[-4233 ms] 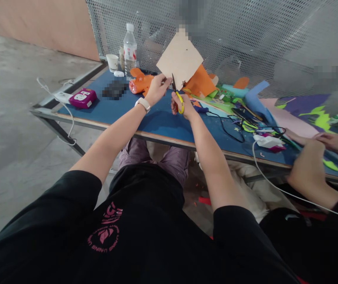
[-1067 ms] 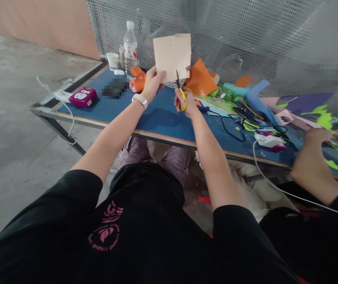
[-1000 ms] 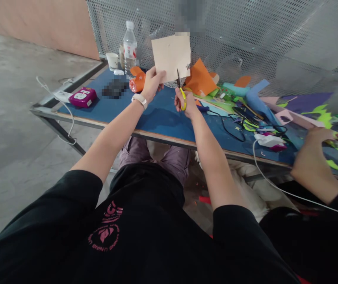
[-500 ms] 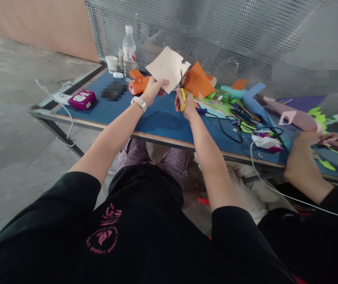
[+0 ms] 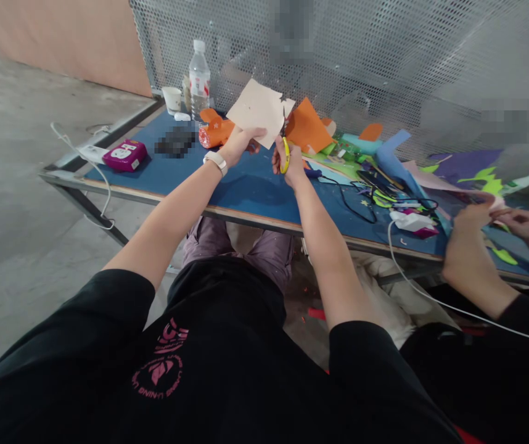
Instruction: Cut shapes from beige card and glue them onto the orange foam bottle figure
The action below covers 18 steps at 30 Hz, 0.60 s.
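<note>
A cream sheet of paper point(image 5: 258, 108) is pinched by its lower edge in my left hand point(image 5: 242, 143), thumb on top. My right hand point(image 5: 289, 161) has its fingers in the yellow handles of a pair of scissors point(image 5: 285, 154). The dark blades point up at the right part of the sheet, where its edge is notched beside a small dark star-like shape point(image 5: 283, 97). Just left of my left hand lies an orange paper-wrapped roll point(image 5: 216, 132). Behind the scissors is an orange sheet point(image 5: 309, 126).
On the blue table point(image 5: 255, 200) stand a water bottle point(image 5: 199, 80), a paper cup point(image 5: 172, 100) and a purple box point(image 5: 126, 155). Coloured paper, cords and a white plug point(image 5: 410, 221) crowd the right side. Another person's hands point(image 5: 518, 222) hold pink paper there. A metal mesh panel point(image 5: 241, 37) rises behind.
The cream sheet is slightly lower and tilted a little differently. Both my hands keep their grips. The other person's hands and pink paper have shifted slightly.
</note>
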Each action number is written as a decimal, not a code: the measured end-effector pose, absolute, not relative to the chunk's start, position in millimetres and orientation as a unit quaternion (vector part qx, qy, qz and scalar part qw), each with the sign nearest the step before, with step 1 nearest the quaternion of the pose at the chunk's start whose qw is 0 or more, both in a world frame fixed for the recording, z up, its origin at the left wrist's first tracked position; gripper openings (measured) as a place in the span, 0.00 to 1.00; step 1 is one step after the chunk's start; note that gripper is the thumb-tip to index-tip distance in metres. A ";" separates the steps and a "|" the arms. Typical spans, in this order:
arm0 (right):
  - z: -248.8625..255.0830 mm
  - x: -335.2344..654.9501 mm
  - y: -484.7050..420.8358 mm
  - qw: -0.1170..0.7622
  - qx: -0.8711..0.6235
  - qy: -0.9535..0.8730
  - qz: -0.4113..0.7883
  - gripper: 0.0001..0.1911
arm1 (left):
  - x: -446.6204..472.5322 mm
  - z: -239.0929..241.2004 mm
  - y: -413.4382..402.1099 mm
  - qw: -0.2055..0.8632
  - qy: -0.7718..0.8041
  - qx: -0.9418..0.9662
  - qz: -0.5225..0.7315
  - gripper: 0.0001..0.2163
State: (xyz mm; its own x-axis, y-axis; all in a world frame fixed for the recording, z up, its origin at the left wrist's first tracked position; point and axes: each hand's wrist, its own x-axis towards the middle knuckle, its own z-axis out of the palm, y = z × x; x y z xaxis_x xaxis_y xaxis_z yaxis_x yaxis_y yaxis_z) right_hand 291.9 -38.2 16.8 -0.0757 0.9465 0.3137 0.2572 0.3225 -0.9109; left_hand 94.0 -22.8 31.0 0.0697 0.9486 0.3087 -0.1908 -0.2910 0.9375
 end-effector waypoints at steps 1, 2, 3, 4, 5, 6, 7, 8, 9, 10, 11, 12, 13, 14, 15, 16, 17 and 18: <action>13.9 292.7 -35.1 0.497 -0.461 -0.647 0.349 0.48 | 94.3 31.3 -22.9 0.482 0.347 0.548 0.589 0.13; 11.2 293.3 -32.4 0.500 -0.452 -0.651 0.350 0.49 | 94.5 31.8 -23.5 0.479 0.347 0.548 0.592 0.14; 8.9 293.5 -30.4 0.506 -0.440 -0.654 0.349 0.51 | 94.4 32.5 -24.3 0.479 0.344 0.549 0.593 0.14; 7.2 293.4 -29.1 0.512 -0.428 -0.658 0.348 0.53 | 94.0 33.2 -25.3 0.481 0.341 0.549 0.592 0.14; 6.1 292.9 -28.7 0.517 -0.421 -0.661 0.345 0.55 | 93.5 34.0 -26.3 0.487 0.337 0.549 0.590 0.12; 5.7 292.3 -29.0 0.521 -0.419 -0.661 0.341 0.56 | 92.9 34.6 -27.1 0.493 0.336 0.548 0.586 0.11; 5.9 291.6 -29.9 0.524 -0.422 -0.658 0.337 0.57 | 92.4 35.0 -27.4 0.498 0.335 0.548 0.583 0.11; 6.4 291.0 -31.1 0.524 -0.430 -0.654 0.336 0.57 | 92.0 35.1 -27.1 0.500 0.336 0.548 0.580 0.10; 7.0 290.6 -32.2 0.521 -0.441 -0.649 0.336 0.57 | 91.8 34.8 -26.2 0.498 0.340 0.547 0.580 0.10; 7.6 290.7 -33.0 0.518 -0.450 -0.644 0.339 0.56 | 91.9 34.2 -24.8 0.491 0.347 0.545 0.584 0.10; 7.8 291.2 -33.3 0.515 -0.454 -0.642 0.341 0.55 | 92.3 33.4 -22.9 0.483 0.353 0.544 0.589 0.10; 7.6 292.1 -32.9 0.513 -0.453 -0.644 0.344 0.54 | 92.7 32.4 -21.0 0.473 0.358 0.544 0.593 0.12; 6.8 293.2 -31.8 0.513 -0.446 -0.648 0.344 0.54 | 93.1 31.5 -19.1 0.466 0.362 0.545 0.597 0.13; 5.7 294.4 -30.2 0.515 -0.436 -0.653 0.344 0.55 | 93.4 30.6 -17.6 0.461 0.362 0.547 0.598 0.15; 4.2 295.6 -28.2 0.518 -0.425 -0.658 0.344 0.55 | 93.5 29.9 -16.7 0.459 0.359 0.551 0.597 0.16; 2.6 296.7 -26.2 0.520 -0.415 -0.662 0.345 0.55 | 93.5 29.5 -16.3 0.459 0.358 0.554 0.595 0.16; 1.1 297.5 -24.2 0.522 -0.408 -0.664 0.346 0.56 | 93.3 29.4 -16.5 0.460 0.357 0.556 0.593 0.15; -0.4 298.1 -22.4 0.525 -0.405 -0.664 0.345 0.56 | 93.0 29.5 -17.2 0.461 0.356 0.558 0.591 0.15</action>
State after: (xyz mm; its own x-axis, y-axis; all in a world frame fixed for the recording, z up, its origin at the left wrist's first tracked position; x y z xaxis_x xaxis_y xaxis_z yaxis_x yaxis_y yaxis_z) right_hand 298.1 -22.4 -0.4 -0.1201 0.9007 0.4174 0.1756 0.4331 -0.8841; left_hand 93.0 -17.2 29.5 0.0486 0.9422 0.3314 -0.1486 -0.3213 0.9353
